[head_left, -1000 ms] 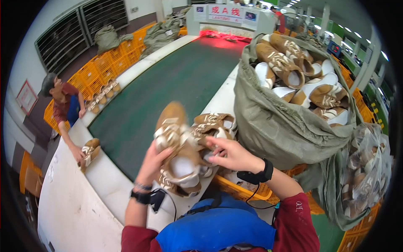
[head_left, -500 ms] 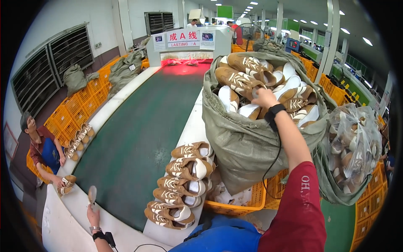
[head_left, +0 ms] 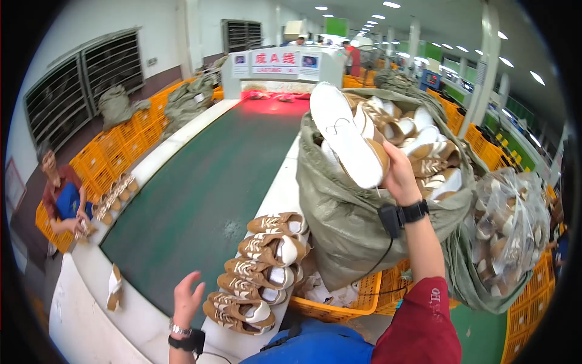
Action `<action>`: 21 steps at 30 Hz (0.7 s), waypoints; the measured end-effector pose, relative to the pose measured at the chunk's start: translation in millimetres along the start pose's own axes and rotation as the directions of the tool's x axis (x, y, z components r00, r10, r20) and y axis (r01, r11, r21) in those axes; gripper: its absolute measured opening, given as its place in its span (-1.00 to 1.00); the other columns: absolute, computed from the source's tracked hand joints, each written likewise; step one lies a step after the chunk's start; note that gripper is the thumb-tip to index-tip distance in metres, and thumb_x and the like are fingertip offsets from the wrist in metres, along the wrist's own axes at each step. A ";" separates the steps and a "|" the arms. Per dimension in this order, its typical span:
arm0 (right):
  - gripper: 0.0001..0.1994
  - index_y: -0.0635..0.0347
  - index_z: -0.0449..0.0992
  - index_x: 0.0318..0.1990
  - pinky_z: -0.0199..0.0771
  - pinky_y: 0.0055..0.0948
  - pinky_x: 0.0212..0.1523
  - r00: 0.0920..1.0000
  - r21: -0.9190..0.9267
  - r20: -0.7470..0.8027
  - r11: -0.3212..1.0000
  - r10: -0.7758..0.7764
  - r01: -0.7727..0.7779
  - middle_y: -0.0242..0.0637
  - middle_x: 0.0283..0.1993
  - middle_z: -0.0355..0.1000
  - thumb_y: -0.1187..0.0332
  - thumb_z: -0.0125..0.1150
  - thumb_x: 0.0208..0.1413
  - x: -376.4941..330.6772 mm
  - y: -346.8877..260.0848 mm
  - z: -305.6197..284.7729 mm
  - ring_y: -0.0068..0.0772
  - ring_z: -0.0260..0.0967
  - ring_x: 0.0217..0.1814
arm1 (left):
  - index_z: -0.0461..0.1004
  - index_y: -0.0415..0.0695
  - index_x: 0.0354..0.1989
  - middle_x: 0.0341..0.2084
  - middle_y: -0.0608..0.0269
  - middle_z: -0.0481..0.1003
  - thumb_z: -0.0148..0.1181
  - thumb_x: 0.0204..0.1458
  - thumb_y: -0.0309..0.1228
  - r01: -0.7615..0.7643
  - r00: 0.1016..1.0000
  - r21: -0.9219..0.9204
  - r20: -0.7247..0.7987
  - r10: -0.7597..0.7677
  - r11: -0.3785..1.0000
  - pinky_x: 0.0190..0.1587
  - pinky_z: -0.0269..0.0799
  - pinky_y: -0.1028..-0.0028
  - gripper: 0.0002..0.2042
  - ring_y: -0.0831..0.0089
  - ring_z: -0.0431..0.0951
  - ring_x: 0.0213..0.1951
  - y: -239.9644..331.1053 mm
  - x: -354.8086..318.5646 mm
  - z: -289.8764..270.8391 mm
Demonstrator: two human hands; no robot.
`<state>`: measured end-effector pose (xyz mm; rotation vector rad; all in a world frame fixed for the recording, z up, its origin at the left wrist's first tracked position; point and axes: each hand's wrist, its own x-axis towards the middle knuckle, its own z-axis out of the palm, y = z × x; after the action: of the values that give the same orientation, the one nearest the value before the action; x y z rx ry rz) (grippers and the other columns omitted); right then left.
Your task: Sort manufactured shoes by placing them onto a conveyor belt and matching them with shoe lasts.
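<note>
My right hand (head_left: 400,174) grips a brown sneaker (head_left: 344,136) by its heel end, its white underside turned up, above the big grey-green sack (head_left: 357,218). More brown and white sneakers (head_left: 436,159) fill that sack's mouth. Over the near edge of the conveyor, my left hand (head_left: 189,298) is open and holds nothing, its fingers apart. Beside it, a row of brown sneakers with white laces (head_left: 260,273) stands on the white ledge. Another sneaker (head_left: 114,287) lies tipped on the left ledge.
A green conveyor belt (head_left: 206,164) runs away to a red-lit machine (head_left: 273,82). At far left a co-worker (head_left: 63,194) handles a shoe beside several sneakers (head_left: 115,197). Orange crates (head_left: 112,159) line the wall. A clear bag of shoes (head_left: 509,224) stands at right.
My right hand has lifted a sneaker out of the sack. My left hand has let go of a shoe, which lies on the left ledge, and moved right. The co-worker's shoe has moved back.
</note>
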<state>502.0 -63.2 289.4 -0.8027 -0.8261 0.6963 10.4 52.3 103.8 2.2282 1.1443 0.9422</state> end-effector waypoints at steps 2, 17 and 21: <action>-0.67 0.38 0.32 0.00 0.34 -0.45 0.00 0.996 0.101 0.079 0.993 0.049 -0.057 -0.20 -0.05 0.40 0.32 -0.14 0.20 -24.5 18.6 18.1 -0.42 0.37 -0.03 | 0.41 -0.22 -0.12 -0.26 0.04 0.50 0.19 -0.11 -0.46 -0.065 0.998 -0.071 0.009 0.066 0.995 -0.13 0.39 0.37 -0.68 0.17 0.51 -0.19 38.7 8.4 10.8; -0.88 0.22 0.41 -0.38 0.25 -0.18 -0.19 0.678 -0.674 0.686 0.122 -0.264 0.729 -0.12 -0.59 0.26 0.39 0.15 -0.06 -45.9 147.5 89.2 -0.01 0.23 -0.45 | 0.35 -0.21 -0.03 -0.22 0.02 0.48 0.17 -0.06 -0.35 0.112 0.993 -0.131 0.051 -0.106 0.985 -0.08 0.36 0.35 -0.60 0.15 0.48 -0.13 60.3 -55.1 15.0; -0.88 0.18 0.44 -0.47 0.25 -0.18 -0.15 0.700 -0.701 0.713 -0.075 -0.048 0.709 -0.18 -0.57 0.36 0.34 0.13 -0.07 -6.7 180.0 57.9 -0.10 0.32 -0.41 | 0.38 -0.18 -0.08 -0.26 0.06 0.50 0.17 -0.07 -0.33 0.296 0.942 0.042 0.153 -0.299 0.954 -0.17 0.40 0.36 -0.64 0.14 0.50 -0.20 10.3 -116.0 20.9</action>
<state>410.5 43.8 162.9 -1.5401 -2.0770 -0.5280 -17.2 -51.7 54.7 2.0255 1.3703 0.6215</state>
